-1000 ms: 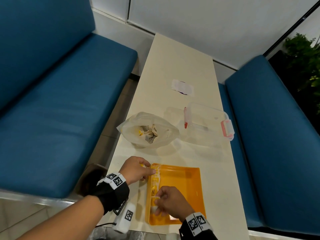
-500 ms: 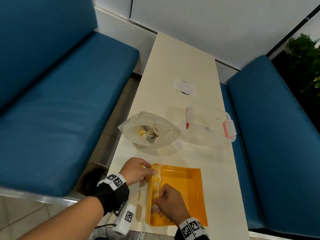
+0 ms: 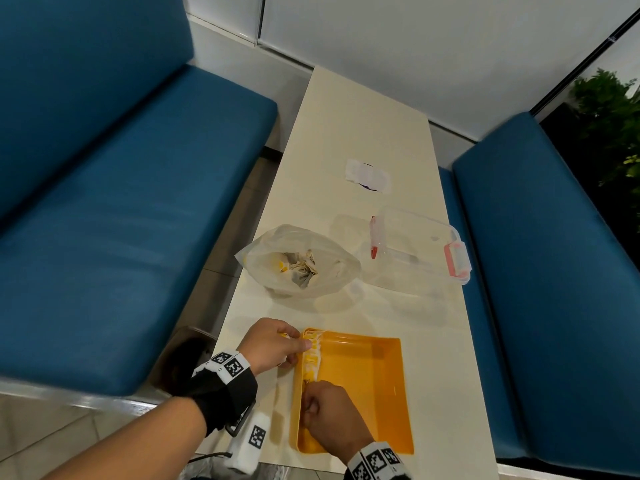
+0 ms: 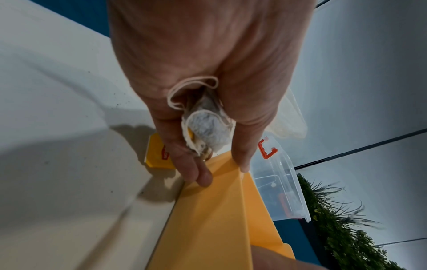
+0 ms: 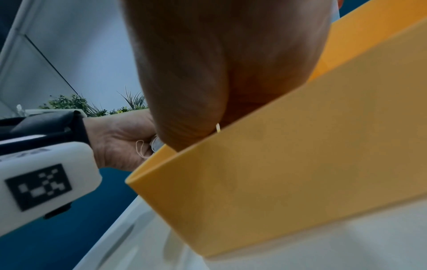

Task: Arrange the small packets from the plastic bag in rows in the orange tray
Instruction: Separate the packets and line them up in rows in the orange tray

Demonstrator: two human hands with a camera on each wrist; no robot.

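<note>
Fingers [image 4: 203, 175] of my left hand [image 3: 273, 344] curl round a small bunch of packets [image 4: 208, 131], white pouches with loose string, held in the palm. Thumb tip and fingertips press on the left wall of the orange tray [image 3: 374, 368], near its far corner, so the held packets sit just outside that wall. A yellow tag [image 4: 157, 151] pokes out under the fingers onto the table [image 3: 346, 133].

My right hand [image 3: 332, 420] is inside the tray, knuckles up, fingers bent down against the near part of the same left wall. From the head view I see it at the near end of a row of packets [image 3: 311, 355] lined along that wall; whether the fingertips pinch one I cannot tell, since the right wrist view shows only the back of the palm and a sliver of yellow at the rim.

The tray lies at the near end of the narrow table, its left wall close to the table's left edge and its near wall close to the near edge. Right of the row, the tray floor is bare orange. Beyond the tray sits the plastic bag [image 3: 301, 261], mouth open, more packets in it, well apart from both hands. A clear lidded box [image 3: 419, 247] with red clips stands just right of the bag, near the table's right edge. Blue benches [image 3: 104, 202] flank the table on both sides.
</note>
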